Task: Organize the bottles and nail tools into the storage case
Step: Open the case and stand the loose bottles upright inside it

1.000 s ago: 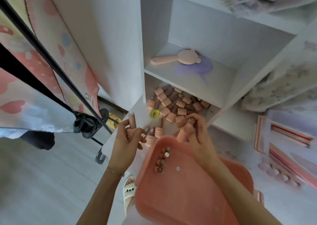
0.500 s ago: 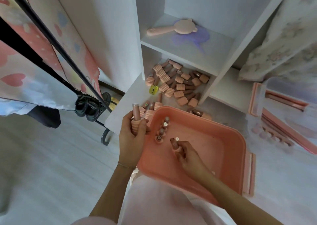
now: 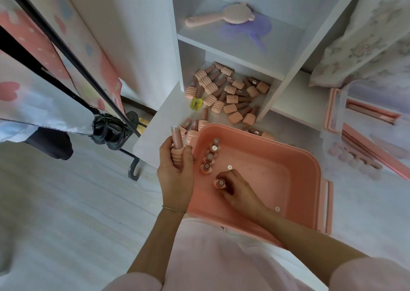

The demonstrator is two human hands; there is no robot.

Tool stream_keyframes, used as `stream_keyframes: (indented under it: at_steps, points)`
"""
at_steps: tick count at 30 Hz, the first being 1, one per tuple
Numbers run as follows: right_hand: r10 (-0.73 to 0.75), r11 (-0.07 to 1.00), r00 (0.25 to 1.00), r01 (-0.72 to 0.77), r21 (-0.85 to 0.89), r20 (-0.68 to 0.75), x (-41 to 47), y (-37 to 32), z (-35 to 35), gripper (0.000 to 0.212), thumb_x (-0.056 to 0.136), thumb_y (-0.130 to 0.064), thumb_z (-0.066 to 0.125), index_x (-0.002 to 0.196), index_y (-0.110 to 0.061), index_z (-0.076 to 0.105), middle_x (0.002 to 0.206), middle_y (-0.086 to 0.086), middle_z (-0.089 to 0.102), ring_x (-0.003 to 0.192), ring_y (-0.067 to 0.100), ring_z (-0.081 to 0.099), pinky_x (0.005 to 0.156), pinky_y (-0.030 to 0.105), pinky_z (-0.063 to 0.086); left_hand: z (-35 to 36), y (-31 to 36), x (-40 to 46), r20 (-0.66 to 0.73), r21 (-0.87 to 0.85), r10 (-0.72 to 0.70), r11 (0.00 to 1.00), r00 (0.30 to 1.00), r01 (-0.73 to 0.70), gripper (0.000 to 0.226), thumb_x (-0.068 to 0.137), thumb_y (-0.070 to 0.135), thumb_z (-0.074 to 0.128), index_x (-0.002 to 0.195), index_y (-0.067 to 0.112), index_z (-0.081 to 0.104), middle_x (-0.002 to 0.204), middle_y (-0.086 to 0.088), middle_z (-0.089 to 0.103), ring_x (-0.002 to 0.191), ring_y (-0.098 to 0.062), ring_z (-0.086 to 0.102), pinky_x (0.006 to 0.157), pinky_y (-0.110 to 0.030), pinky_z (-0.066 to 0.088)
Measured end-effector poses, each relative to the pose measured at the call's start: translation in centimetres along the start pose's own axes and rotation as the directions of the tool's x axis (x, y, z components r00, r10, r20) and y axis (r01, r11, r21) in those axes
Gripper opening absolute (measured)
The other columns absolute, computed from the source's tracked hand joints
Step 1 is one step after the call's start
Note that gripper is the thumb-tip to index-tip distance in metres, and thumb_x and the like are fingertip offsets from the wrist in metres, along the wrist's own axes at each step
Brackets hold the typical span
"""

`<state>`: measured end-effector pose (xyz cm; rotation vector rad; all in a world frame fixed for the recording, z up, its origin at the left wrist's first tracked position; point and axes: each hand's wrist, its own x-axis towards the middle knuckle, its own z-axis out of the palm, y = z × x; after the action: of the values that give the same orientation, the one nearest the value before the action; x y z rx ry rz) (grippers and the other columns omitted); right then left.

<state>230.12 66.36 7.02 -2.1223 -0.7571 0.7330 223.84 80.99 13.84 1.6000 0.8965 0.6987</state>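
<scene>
A pink storage case (image 3: pixel 297 171) sits open on my lap. Several pink nail polish bottles (image 3: pixel 210 156) stand in a row along its left inside wall. My right hand (image 3: pixel 235 187) is inside the case, fingers closed on one upright pink bottle (image 3: pixel 220 183) at the near end of that row. My left hand (image 3: pixel 175 168) hovers just outside the case's left rim, gripping another ribbed pink bottle (image 3: pixel 177 144) upright. A heap of more pink bottles (image 3: pixel 228 97) lies on the bottom shelf beyond the case, with one yellow bottle (image 3: pixel 196 102) among them.
The white shelf unit (image 3: pixel 239 53) holds a pink hairbrush (image 3: pixel 213 17) on its upper board. A clear box with pink nail tools (image 3: pixel 363 140) lies at the right. A black rack pole (image 3: pixel 73 64) and hanging cloth stand at the left.
My view has dropped toward the case. My right hand went from the shelf heap down into the case with a bottle. My left hand drew back to the case's left rim, still gripping its bottle.
</scene>
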Motion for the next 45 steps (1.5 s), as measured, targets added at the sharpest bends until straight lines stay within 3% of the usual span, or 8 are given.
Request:
stream_keyframes:
  at_steps: [4, 10, 12, 16, 21, 30, 36, 45]
  points:
    - [0.026, 0.998, 0.999, -0.028, -0.054, -0.032, -0.3, 0.4, 0.0, 0.017, 0.086, -0.016, 0.058, 0.103, -0.012, 0.054, 0.102, 0.003, 0.053, 0.077, 0.008, 0.049, 0.073, 0.019, 0.039, -0.1, -0.2, 0.0, -0.027, 0.003, 0.004, 1.0, 1.0, -0.004, 0.027, 0.082, 0.033, 0.052, 0.108, 0.03, 0.048, 0.086, -0.005, 0.068, 0.074, -0.016, 0.066, 0.064, -0.007, 0.045]
    - [0.05, 0.982, 0.998, -0.055, -0.182, -0.031, -0.1, 0.3, 0.2, 0.02, 0.089, -0.024, 0.055, 0.103, -0.01, 0.055, 0.101, 0.007, 0.057, 0.086, 0.024, 0.057, 0.076, 0.03, 0.042, 0.0, -0.3, 0.0, -0.014, -0.018, -0.001, 1.0, 1.0, 0.001, 0.024, 0.081, 0.034, 0.051, 0.105, 0.037, 0.048, 0.084, 0.001, 0.067, 0.073, -0.018, 0.066, 0.067, -0.019, 0.052]
    - [0.033, 0.98, 0.999, -0.038, -0.196, -0.03, 0.2, -0.1, 0.5, 0.02, 0.089, -0.024, 0.054, 0.104, -0.01, 0.056, 0.101, 0.008, 0.057, 0.088, 0.025, 0.057, 0.076, 0.03, 0.041, 0.0, -0.3, 0.1, -0.012, -0.017, -0.001, 1.0, 1.0, 0.001, 0.023, 0.081, 0.033, 0.051, 0.102, 0.041, 0.047, 0.084, 0.001, 0.067, 0.073, -0.017, 0.066, 0.066, -0.015, 0.05]
    - [0.011, 0.982, 0.999, -0.018, -0.189, -0.037, 0.8, -0.5, 1.1, 0.019, 0.089, -0.019, 0.054, 0.105, -0.009, 0.057, 0.103, 0.009, 0.059, 0.091, 0.025, 0.058, 0.076, 0.027, 0.04, 0.0, -0.3, 0.0, -0.015, 0.001, 0.005, 1.0, 1.0, -0.005, 0.027, 0.081, 0.032, 0.052, 0.108, 0.029, 0.05, 0.085, -0.004, 0.067, 0.074, -0.019, 0.066, 0.065, -0.013, 0.048]
    - [0.008, 0.985, 0.999, -0.017, -0.171, -0.053, 1.2, -0.6, 1.4, 0.02, 0.088, -0.018, 0.056, 0.105, -0.007, 0.058, 0.104, 0.008, 0.061, 0.093, 0.024, 0.059, 0.077, 0.026, 0.04, -0.1, 0.0, 0.1, -0.011, 0.015, 0.008, 1.0, 1.0, -0.007, 0.022, 0.082, 0.033, 0.052, 0.099, 0.046, 0.046, 0.085, 0.005, 0.066, 0.074, -0.019, 0.066, 0.07, -0.031, 0.054]
    - [0.011, 0.986, 0.996, -0.025, -0.166, -0.088, 1.7, -0.9, 2.2, 0.018, 0.087, -0.022, 0.058, 0.098, -0.008, 0.057, 0.1, 0.007, 0.063, 0.089, 0.024, 0.059, 0.072, 0.029, 0.04, 0.0, 0.0, 0.1, -0.03, 0.032, 0.013, 0.999, 0.999, -0.012, 0.024, 0.082, 0.032, 0.053, 0.103, 0.04, 0.046, 0.081, 0.009, 0.065, 0.069, -0.018, 0.066, 0.068, -0.035, 0.055]
    - [0.022, 0.977, 0.995, -0.042, -0.21, -0.098, 1.9, -1.2, 2.4, 0.021, 0.088, -0.026, 0.056, 0.096, -0.006, 0.057, 0.099, 0.008, 0.063, 0.089, 0.027, 0.058, 0.072, 0.035, 0.04, 0.1, -0.3, 0.2, -0.04, 0.033, 0.028, 0.999, 0.999, -0.027, 0.025, 0.082, 0.033, 0.052, 0.106, 0.035, 0.048, 0.076, 0.014, 0.064, 0.065, -0.012, 0.065, 0.063, -0.019, 0.052]
    - [0.033, 0.981, 0.993, -0.055, -0.189, -0.117, 1.9, -1.7, 2.4, 0.017, 0.086, -0.022, 0.058, 0.086, -0.007, 0.054, 0.085, 0.009, 0.06, 0.079, 0.029, 0.057, 0.067, 0.035, 0.041, 0.1, -0.4, 0.1, -0.035, 0.03, 0.034, 0.999, 0.999, -0.033, 0.026, 0.084, 0.029, 0.053, 0.109, 0.027, 0.049, 0.078, 0.014, 0.064, 0.066, -0.006, 0.064, 0.062, -0.008, 0.046]
